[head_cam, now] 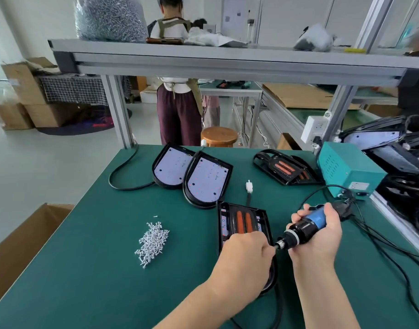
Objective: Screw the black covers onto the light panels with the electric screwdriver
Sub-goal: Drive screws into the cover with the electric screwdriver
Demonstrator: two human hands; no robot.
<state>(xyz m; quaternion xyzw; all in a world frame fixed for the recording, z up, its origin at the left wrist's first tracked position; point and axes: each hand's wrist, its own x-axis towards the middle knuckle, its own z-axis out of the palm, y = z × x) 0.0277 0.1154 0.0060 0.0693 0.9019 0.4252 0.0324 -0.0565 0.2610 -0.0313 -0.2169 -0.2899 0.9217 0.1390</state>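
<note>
Green matte bench mat (96,233), aluminium-extrusion frame above. Right hand (322,236) wraps the electric screwdriver (306,226), which has a blue grip, glossy black nose and steel chuck. It's held nearly flat, bit pointing left. Left hand (246,252) is curled, knuckles up, fingertips right at the bit tip. Whatever they pinch is hidden, can't tell. Under that hand lies a black cover (241,222), ribbed plastic with two orange strips, seated on its D-shaped panel near the mat's centre. Two bare light panels (207,179), white LED boards in black rims, overlap farther back. Loose heap of shiny screws (152,243) sits left. Teal sheet-metal box (346,169) sits right, black cables trailing.
</note>
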